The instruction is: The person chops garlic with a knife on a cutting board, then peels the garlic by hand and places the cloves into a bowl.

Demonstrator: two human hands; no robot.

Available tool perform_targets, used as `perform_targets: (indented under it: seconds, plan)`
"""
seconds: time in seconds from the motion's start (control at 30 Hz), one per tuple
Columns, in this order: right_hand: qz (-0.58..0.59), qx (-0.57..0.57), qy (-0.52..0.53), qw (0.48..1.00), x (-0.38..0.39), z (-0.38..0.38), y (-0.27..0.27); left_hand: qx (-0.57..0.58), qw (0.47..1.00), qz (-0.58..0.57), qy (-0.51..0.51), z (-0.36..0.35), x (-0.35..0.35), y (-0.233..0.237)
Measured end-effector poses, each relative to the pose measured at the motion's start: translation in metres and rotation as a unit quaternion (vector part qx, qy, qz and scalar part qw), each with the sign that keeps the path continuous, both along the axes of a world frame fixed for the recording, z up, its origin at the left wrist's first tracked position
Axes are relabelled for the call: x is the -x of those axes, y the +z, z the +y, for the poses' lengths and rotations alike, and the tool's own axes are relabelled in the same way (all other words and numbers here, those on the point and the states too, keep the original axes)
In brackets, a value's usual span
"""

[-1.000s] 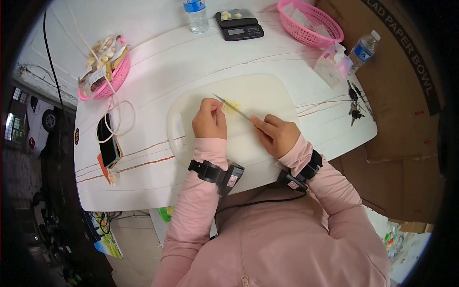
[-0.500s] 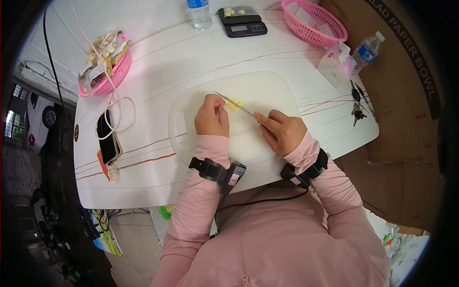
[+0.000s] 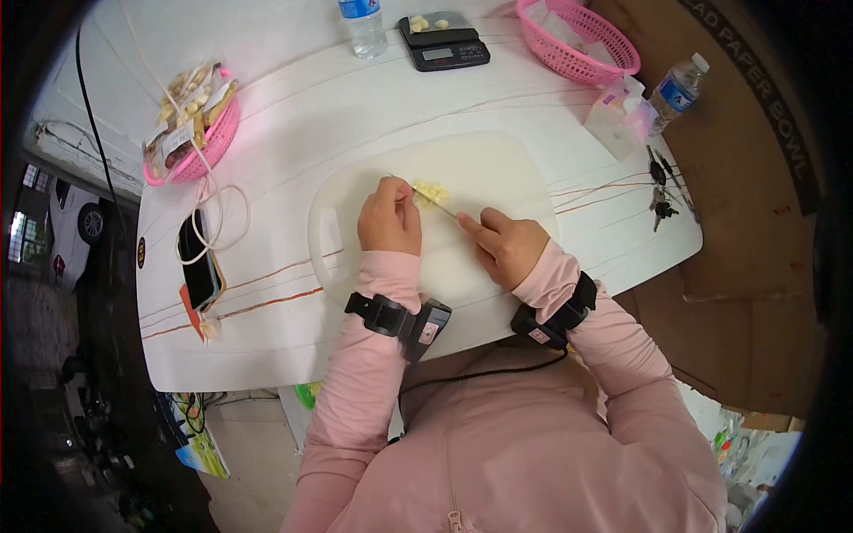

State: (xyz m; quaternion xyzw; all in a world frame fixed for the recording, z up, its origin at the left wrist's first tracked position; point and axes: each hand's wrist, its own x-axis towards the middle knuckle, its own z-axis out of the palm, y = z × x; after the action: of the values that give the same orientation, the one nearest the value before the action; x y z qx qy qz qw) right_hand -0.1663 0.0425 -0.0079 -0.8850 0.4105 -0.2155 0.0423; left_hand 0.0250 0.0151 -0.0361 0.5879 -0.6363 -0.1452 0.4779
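Since 0.5 s ago, right hand [image 3: 505,247] has been shifted slightly left, nearer to left hand [image 3: 389,218], so less blade is seen btwn them. Right hand is closed round the handle of knife [image 3: 437,203], index finger laid along the spine, wrist bent in from the near right. Blade is angled far-left across the board, its tip hidden behind left hand. Left hand is curled, knuckles up, fingers tucked under. Whether anything is gripped can't be told, since the tips are hidden. Yellow pieces [image 3: 433,190] are seen just right of it, touching the blade. All is set on white cutting board [image 3: 506,164], approx. mid-table. Black wrist bands [image 3: 400,318] are worn on both pink sleeves. Farther out: phone [image 3: 199,263] at left, scale [image 3: 442,43] at far edge, keys [image 3: 657,191] at right.
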Motion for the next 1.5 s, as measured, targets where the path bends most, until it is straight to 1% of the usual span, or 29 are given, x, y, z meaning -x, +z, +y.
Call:
perform_targets:
  seconds: [0.07, 0.13, 0.2, 0.23, 0.27, 0.33, 0.43, 0.57, 0.63, 0.67, 0.73, 0.87, 0.97, 1.03, 1.17, 1.23, 1.27, 1.33, 1.5]
  plan:
    - [-0.016, -0.005, -0.002, 1.000, 0.001, 0.000, 0.001, 0.009, 1.000, 0.003, -0.004, 0.001, -0.001, 0.000]
    - [-0.033, -0.010, -0.002, 0.999, 0.003, 0.000, 0.001, -0.026, 1.000, -0.006, 0.000, 0.001, -0.003, 0.002]
    - [-0.087, -0.033, -0.013, 0.996, 0.007, 0.001, 0.001, -0.011, 1.000, 0.014, 0.003, 0.002, -0.003, 0.003]
    - [-0.086, -0.034, -0.012, 0.996, 0.008, 0.001, 0.002, 0.000, 0.999, 0.035, 0.006, 0.003, -0.003, 0.002]
    - [-0.092, -0.025, -0.032, 0.995, 0.010, 0.002, 0.004, -0.001, 0.999, 0.036, 0.007, 0.003, -0.004, 0.000]
    - [-0.097, -0.001, -0.057, 0.994, 0.014, 0.000, 0.003, -0.013, 0.999, 0.028, 0.023, 0.000, -0.005, -0.002]
    - [-0.080, -0.006, -0.074, 0.994, 0.014, -0.002, 0.004, -0.019, 1.000, -0.001, 0.023, 0.003, -0.005, 0.004]
    - [-0.055, -0.016, -0.065, 0.996, 0.013, -0.001, 0.004, -0.026, 0.999, 0.005, 0.019, 0.002, -0.004, 0.001]
    - [-0.063, -0.022, -0.038, 0.997, 0.011, 0.000, 0.004, -0.034, 0.999, 0.012, 0.011, 0.003, -0.003, 0.001]
    - [-0.063, -0.022, -0.037, 0.997, 0.011, -0.001, 0.005, -0.035, 0.999, 0.012, 0.011, 0.002, -0.003, 0.001]
    - [-0.058, -0.008, -0.051, 0.997, 0.010, -0.002, 0.006, -0.024, 0.999, 0.048, 0.006, 0.002, -0.004, 0.002]
    - [-0.043, -0.027, -0.044, 0.998, 0.010, -0.001, 0.006, -0.035, 0.998, 0.045, 0.004, 0.003, -0.003, 0.004]
    - [-0.062, -0.015, -0.042, 0.997, 0.009, 0.000, 0.007, -0.044, 0.997, 0.060, 0.003, 0.002, -0.003, 0.003]
    - [-0.085, -0.022, -0.044, 0.995, 0.009, -0.001, 0.009, -0.036, 0.996, 0.087, 0.001, 0.003, -0.003, 0.006]
    - [-0.118, -0.042, -0.042, 0.991, 0.009, -0.002, 0.011, -0.023, 0.994, 0.104, 0.008, 0.005, 0.000, 0.013]
    - [-0.153, -0.070, -0.040, 0.985, 0.008, -0.002, 0.013, 0.028, 0.993, 0.115, -0.014, 0.004, -0.001, 0.012]
    - [-0.154, -0.070, -0.040, 0.985, 0.008, -0.002, 0.014, 0.027, 0.993, 0.115, -0.015, 0.004, -0.001, 0.013]
    - [-0.171, -0.089, -0.027, 0.981, 0.008, -0.002, 0.016, 0.080, 0.996, -0.012, -0.037, 0.005, -0.001, 0.016]
    - [-0.212, -0.137, -0.023, 0.967, 0.007, 0.000, 0.020, 0.082, 0.993, -0.057, -0.066, 0.003, -0.002, 0.009]
